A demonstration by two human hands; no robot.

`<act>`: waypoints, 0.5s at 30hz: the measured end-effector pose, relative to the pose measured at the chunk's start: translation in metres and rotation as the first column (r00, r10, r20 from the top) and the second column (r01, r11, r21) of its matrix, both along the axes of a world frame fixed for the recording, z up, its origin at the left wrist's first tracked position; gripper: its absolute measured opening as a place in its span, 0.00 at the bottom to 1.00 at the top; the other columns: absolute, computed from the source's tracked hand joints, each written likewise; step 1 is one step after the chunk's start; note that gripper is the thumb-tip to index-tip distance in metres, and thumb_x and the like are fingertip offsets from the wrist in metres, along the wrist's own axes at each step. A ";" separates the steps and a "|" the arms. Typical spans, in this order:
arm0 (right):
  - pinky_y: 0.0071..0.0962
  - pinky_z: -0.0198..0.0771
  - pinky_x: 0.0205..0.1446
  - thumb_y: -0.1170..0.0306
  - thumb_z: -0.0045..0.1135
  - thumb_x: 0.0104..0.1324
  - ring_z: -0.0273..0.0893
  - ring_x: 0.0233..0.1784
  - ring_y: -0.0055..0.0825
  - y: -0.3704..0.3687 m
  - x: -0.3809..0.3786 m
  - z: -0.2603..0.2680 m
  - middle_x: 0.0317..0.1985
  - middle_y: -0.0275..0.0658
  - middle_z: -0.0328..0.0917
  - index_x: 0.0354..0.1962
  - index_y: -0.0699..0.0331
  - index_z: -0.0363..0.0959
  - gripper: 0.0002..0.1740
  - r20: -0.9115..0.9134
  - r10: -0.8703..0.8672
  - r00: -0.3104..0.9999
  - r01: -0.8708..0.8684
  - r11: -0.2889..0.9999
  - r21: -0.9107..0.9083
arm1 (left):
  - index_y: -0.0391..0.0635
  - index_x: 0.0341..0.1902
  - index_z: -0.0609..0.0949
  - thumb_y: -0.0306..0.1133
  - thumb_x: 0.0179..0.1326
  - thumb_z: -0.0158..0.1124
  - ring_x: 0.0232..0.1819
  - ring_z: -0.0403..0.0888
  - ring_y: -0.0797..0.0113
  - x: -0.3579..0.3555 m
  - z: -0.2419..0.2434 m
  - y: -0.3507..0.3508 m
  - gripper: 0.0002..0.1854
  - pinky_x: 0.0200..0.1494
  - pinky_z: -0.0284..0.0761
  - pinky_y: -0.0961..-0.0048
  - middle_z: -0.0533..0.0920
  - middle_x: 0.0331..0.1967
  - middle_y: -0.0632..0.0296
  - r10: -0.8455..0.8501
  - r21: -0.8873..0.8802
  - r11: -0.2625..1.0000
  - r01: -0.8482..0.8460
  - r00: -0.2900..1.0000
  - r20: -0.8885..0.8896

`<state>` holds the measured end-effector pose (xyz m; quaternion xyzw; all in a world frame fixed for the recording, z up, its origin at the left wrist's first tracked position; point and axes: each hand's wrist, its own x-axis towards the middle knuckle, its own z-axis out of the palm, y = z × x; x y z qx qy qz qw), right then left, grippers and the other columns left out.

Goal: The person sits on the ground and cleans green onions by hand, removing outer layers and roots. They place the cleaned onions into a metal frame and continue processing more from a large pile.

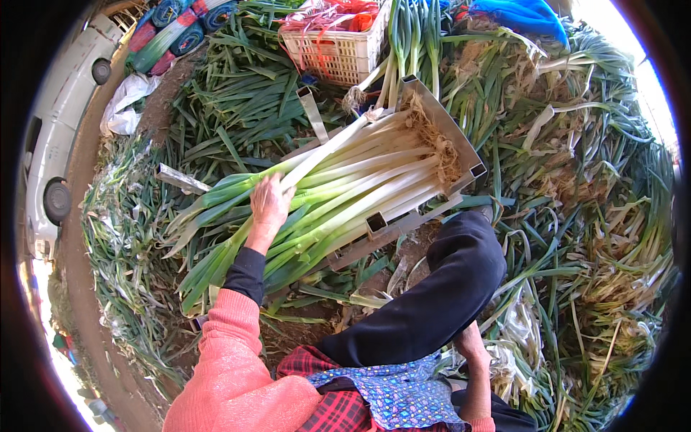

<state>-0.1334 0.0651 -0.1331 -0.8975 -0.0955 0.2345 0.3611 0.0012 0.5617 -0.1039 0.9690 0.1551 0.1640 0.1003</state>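
My left hand (270,200) is closed around one long leek-like green onion (327,150), whose root end points to the upper right. It lies at the far side of a row of similar green onions (372,181) on a metal rack (397,228). Their roots (440,154) sit against the rack's upright metal end plate (463,141), while the green leaves hang past the other end. Down beside my bent leg is my right hand (469,341). The dark trouser leg hides its fingers, so what it holds cannot be made out.
Beyond the rack stands a cream plastic crate (337,56) with red ribbon, beside several upright green onions (415,40). Leaf heaps (243,102) lie at left, and piled onions with dry husks (583,178) at right. A white vehicle (67,124) is parked on the far left.
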 end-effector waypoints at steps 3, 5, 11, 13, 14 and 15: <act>0.38 0.60 0.67 0.74 0.55 0.59 0.64 0.65 0.50 0.006 -0.007 -0.011 0.58 0.54 0.71 0.55 0.69 0.70 0.24 -0.146 -0.017 0.989 0.013 1.000 -0.027 | 0.50 0.57 0.78 0.31 0.55 0.66 0.45 0.75 0.54 -0.021 -0.010 0.006 0.24 0.48 0.73 0.61 0.77 0.40 0.55 0.025 -0.022 0.999 -0.026 0.998 -0.059; 0.36 0.59 0.69 0.72 0.57 0.60 0.63 0.67 0.47 0.007 -0.010 -0.016 0.60 0.53 0.69 0.56 0.68 0.70 0.25 -0.184 0.031 0.982 -0.036 0.999 -0.021 | 0.54 0.60 0.77 0.31 0.55 0.67 0.44 0.75 0.54 -0.032 -0.012 0.004 0.26 0.48 0.73 0.61 0.76 0.39 0.56 -0.021 -0.008 1.000 0.020 0.999 -0.029; 0.39 0.63 0.65 0.71 0.53 0.60 0.65 0.63 0.51 0.006 -0.014 -0.020 0.58 0.55 0.70 0.56 0.69 0.68 0.25 -0.294 0.065 0.954 -0.114 0.981 -0.155 | 0.53 0.61 0.76 0.29 0.54 0.67 0.44 0.75 0.53 -0.032 0.002 0.007 0.28 0.48 0.73 0.61 0.75 0.38 0.54 -0.151 -0.105 0.985 0.137 0.979 -0.137; 0.40 0.66 0.62 0.73 0.49 0.61 0.68 0.60 0.53 0.006 -0.017 -0.022 0.56 0.56 0.71 0.54 0.68 0.70 0.22 -0.240 0.044 0.970 -0.082 0.985 -0.153 | 0.52 0.61 0.76 0.30 0.55 0.66 0.45 0.75 0.52 -0.016 -0.004 0.007 0.27 0.48 0.72 0.60 0.76 0.39 0.53 -0.165 -0.060 0.986 0.156 0.971 -0.173; 0.41 0.66 0.62 0.73 0.49 0.61 0.68 0.61 0.53 0.006 -0.018 -0.024 0.56 0.55 0.71 0.54 0.68 0.70 0.22 -0.222 0.031 0.975 -0.064 0.988 -0.142 | 0.49 0.61 0.75 0.30 0.58 0.64 0.47 0.75 0.51 -0.006 -0.010 0.008 0.25 0.50 0.72 0.59 0.77 0.43 0.50 -0.175 -0.056 0.984 0.168 0.969 -0.176; 0.41 0.66 0.62 0.73 0.49 0.61 0.68 0.61 0.52 0.007 -0.020 -0.026 0.56 0.55 0.72 0.54 0.68 0.70 0.22 -0.198 0.011 0.980 -0.040 0.989 -0.143 | 0.48 0.61 0.75 0.31 0.58 0.63 0.48 0.75 0.50 0.007 -0.018 0.007 0.25 0.50 0.72 0.59 0.77 0.44 0.50 -0.210 -0.081 0.977 0.199 0.964 -0.163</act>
